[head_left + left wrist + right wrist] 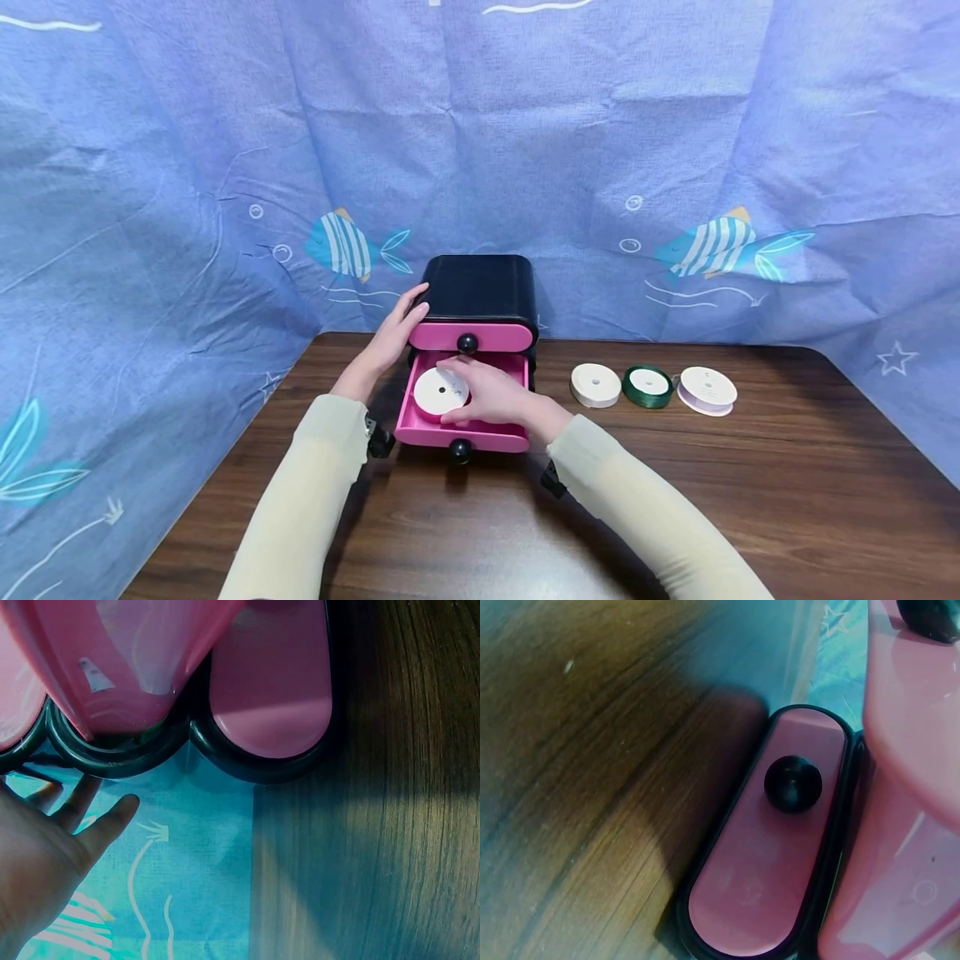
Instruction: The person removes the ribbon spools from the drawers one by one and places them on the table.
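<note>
A black drawer cabinet [480,287] with pink fronts stands on the table, its middle drawer [491,439] pulled out. My right hand [491,392] reaches into this drawer and grips a ribbon spool [435,388] with a white face and a red-pink edge, thumb on the near side and fingers across the far side. At the cabinet's left side, my left hand [392,335] touches its upper edge with fingers extended. In the left wrist view, the spread fingers of my left hand [52,847] lie beside the black casing. The right hand is outside the right wrist view.
To the right of the cabinet, a white ribbon spool [596,386], a green ribbon spool [648,387] and a pale ribbon spool [707,391] lie in a row on the brown table [675,475]. The closed bottom drawer [757,862] shows below the open one. A blue fish-print cloth [570,167] hangs behind.
</note>
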Demonstrator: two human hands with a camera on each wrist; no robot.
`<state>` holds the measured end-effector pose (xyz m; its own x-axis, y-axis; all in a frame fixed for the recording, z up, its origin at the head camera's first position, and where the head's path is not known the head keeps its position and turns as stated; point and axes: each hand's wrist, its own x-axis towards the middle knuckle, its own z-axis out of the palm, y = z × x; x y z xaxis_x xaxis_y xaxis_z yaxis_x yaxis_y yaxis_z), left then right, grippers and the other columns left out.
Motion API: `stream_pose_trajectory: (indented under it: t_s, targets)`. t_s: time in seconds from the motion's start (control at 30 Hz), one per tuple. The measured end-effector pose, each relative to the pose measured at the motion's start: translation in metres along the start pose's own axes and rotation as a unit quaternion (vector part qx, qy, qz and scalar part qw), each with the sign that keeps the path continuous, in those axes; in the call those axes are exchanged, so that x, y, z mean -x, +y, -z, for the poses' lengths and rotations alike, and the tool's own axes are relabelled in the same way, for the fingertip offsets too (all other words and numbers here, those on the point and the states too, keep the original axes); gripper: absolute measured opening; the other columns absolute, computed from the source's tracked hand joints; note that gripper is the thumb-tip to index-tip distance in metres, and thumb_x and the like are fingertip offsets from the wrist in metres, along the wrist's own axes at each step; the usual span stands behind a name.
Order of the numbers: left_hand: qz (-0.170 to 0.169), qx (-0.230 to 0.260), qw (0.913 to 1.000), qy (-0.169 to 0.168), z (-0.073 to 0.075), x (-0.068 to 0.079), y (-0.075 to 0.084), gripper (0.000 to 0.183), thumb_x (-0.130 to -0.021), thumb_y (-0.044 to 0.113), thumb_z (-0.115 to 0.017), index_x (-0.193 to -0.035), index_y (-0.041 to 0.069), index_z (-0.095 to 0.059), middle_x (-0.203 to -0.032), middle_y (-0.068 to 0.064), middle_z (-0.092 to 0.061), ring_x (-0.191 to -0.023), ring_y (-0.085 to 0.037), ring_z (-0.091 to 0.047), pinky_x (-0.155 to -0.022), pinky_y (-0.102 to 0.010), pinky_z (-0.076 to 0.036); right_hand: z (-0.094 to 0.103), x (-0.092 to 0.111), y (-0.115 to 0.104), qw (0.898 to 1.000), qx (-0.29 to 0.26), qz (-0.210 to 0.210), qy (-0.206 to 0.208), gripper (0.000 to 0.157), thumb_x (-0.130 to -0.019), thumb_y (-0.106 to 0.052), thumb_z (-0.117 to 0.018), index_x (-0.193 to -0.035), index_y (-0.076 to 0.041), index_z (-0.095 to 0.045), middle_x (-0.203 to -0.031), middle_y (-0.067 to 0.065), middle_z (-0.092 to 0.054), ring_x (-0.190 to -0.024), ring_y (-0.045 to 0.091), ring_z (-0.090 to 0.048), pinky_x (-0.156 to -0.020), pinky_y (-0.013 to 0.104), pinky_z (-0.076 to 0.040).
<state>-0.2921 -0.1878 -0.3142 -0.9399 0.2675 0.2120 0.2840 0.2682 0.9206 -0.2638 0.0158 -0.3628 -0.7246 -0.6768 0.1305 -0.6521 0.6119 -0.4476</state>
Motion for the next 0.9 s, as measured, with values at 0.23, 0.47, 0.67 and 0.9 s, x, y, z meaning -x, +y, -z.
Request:
stream_pose_trajectory:
  t_s: [0.23,0.47,0.67,0.9]
  targets:
    - [0.001,-0.007,1.0000,-0.003,0.000,0.000,0.000,0.057,-0.104,0.028,-0.041,-0.154,0.009,-0.024,-0.159,-0.015,-0.017,-0.144,-0.029,-0.018,-0.112,-0.048,-0.022,0.003,0.005,0.000,0.999,-0.026,0.022,0.024,0.079,-0.077,-0.043,-0.081,-0.142,-0.012,-0.048,-0.136,0.006,-0.053,-0.123,0.018,-0.048,-0.103,0.036,-0.039]
    - [0.002,-0.021,0.9998,0.003,-0.001,0.000,0.002,0.056,-0.104,0.028,-0.041,-0.154,0.008,-0.025,-0.158,-0.016,-0.018,-0.143,-0.030,-0.019,-0.113,-0.048,-0.020,0.008,0.016,-0.004,0.996,-0.073,0.049,0.031,0.073,-0.076,-0.039,-0.082,-0.137,-0.011,-0.052,-0.134,0.002,-0.054,-0.120,0.015,-0.049,-0.102,0.034,-0.039]
    - [0.002,-0.021,0.9998,0.004,-0.001,0.001,0.003,0.056,-0.104,0.027,-0.041,-0.154,0.008,-0.025,-0.158,-0.016,-0.018,-0.143,-0.031,-0.019,-0.113,-0.049,-0.020,0.016,0.025,-0.009,0.991,-0.087,0.082,0.051,0.071,-0.077,-0.035,-0.083,-0.135,-0.009,-0.054,-0.137,0.003,-0.051,-0.126,0.016,-0.046,-0.104,0.035,-0.038]
    - [0.004,-0.009,1.0000,0.001,-0.002,0.002,0.003,0.057,-0.104,0.027,-0.042,-0.154,0.008,-0.024,-0.158,-0.017,-0.017,-0.143,-0.032,-0.020,-0.112,-0.050,-0.021,0.031,0.042,-0.015,0.984,-0.120,0.105,0.085,0.067,-0.075,-0.034,-0.085,-0.132,-0.013,-0.056,-0.132,-0.003,-0.052,-0.121,0.009,-0.047,-0.100,0.032,-0.041]
